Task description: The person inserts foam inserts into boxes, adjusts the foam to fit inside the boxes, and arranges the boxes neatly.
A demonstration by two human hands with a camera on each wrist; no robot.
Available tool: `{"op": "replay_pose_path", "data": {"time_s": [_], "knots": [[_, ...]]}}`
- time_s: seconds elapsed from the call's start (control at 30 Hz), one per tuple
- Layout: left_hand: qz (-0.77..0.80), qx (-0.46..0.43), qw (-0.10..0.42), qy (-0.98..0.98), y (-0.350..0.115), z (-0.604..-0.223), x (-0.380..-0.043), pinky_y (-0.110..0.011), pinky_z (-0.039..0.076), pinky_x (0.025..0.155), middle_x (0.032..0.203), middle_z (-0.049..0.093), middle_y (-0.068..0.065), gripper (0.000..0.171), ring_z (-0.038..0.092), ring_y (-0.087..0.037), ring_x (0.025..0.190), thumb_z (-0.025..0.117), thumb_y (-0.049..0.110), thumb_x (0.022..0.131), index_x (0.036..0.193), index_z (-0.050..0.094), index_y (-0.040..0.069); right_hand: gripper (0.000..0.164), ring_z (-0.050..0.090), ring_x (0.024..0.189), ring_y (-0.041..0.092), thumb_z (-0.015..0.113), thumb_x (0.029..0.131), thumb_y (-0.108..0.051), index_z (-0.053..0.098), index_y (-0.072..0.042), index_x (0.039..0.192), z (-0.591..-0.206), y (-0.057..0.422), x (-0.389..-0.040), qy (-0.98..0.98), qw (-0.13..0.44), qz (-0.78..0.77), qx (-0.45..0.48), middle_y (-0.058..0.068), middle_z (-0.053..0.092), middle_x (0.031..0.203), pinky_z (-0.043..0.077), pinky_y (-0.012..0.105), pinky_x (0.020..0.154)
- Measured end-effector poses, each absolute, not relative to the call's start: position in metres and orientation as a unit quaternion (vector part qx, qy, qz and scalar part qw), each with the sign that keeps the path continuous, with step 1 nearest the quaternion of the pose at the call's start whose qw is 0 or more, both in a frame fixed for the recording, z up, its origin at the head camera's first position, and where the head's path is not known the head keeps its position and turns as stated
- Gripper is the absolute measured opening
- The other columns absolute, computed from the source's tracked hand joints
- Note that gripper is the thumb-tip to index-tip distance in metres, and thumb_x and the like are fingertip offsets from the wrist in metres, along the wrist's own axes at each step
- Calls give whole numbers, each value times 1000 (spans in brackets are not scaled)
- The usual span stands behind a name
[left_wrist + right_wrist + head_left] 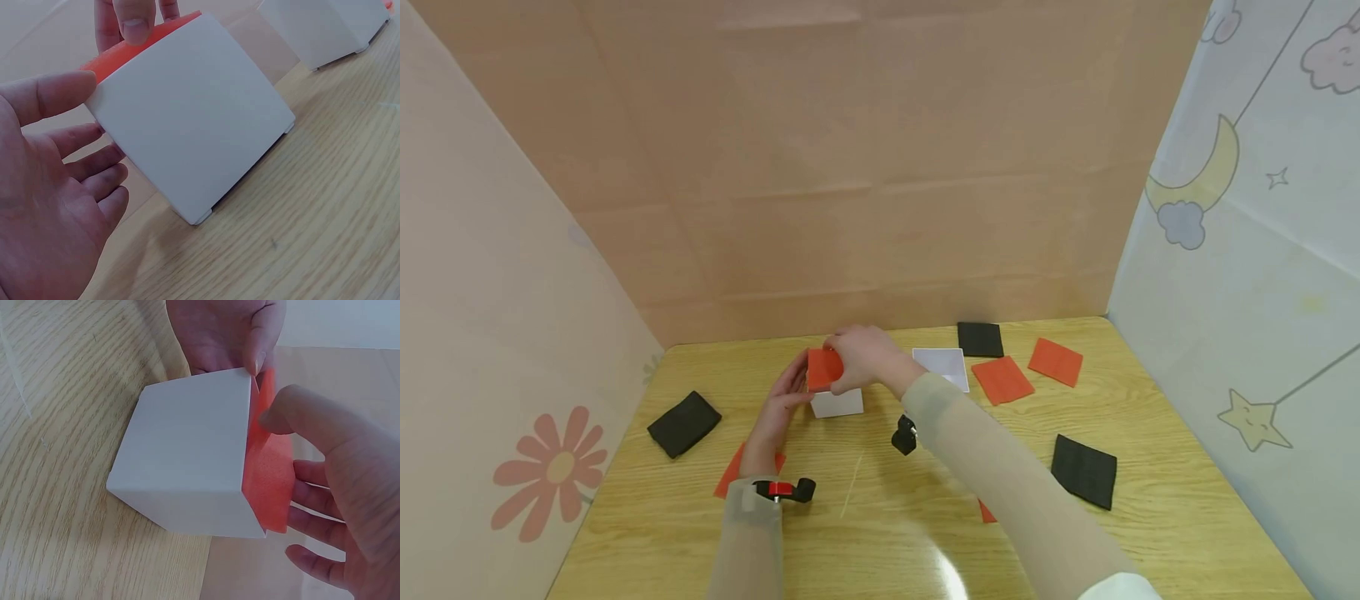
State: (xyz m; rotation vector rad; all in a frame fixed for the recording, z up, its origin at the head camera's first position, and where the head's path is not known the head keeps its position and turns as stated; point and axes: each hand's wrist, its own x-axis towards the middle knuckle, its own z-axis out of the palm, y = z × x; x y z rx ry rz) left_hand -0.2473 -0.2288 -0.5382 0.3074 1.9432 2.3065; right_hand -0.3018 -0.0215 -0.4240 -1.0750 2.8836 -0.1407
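One red cloth (272, 481) sits at the open top of the white box (178, 434), which stands on the table (857, 550). My right hand (867, 358) has the cloth pinched over the box's top, thumb bent against it and fingers on its far side. My left hand (779, 410) is loose beside the box's left wall, fingers apart, thumb touching its top corner. To do this well, I'd judge, my left should brace the box while my right thumb presses evenly, without bowing the walls. How deep the cloth reaches in the box, I can't tell.
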Motion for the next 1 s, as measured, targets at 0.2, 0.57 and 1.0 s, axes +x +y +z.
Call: {"op": "replay_pose_path", "data": {"time_s": [0.2, 0.57, 1.0], "knots": [[759, 96, 57, 641, -229, -538, -248, -50, 9, 131, 177, 20, -12, 78, 12, -29, 164, 56, -3, 100, 171, 24, 8, 65, 59, 103, 16, 83, 82, -51, 70, -19, 138, -420, -25, -300, 939, 32, -24, -342, -5, 69, 123, 52, 39, 89], [760, 100, 59, 640, -229, -540, -249, -51, 12, 131, 177, 19, -12, 80, 12, -30, 164, 55, -4, 100, 171, 22, 7, 60, 57, 105, 16, 83, 83, -52, 72, -20, 133, -422, -30, -300, 943, 38, 6, -331, -6, 68, 115, 52, 38, 88], [757, 94, 56, 644, -230, -540, -249, -52, 11, 131, 177, 20, -12, 80, 12, -30, 164, 55, -6, 98, 171, 25, 8, 55, 56, 118, 22, 84, 87, -43, 73, -21, 136, -419, -29, -302, 943, 58, -4, -328, -1, 67, 129, 50, 44, 101]]}}
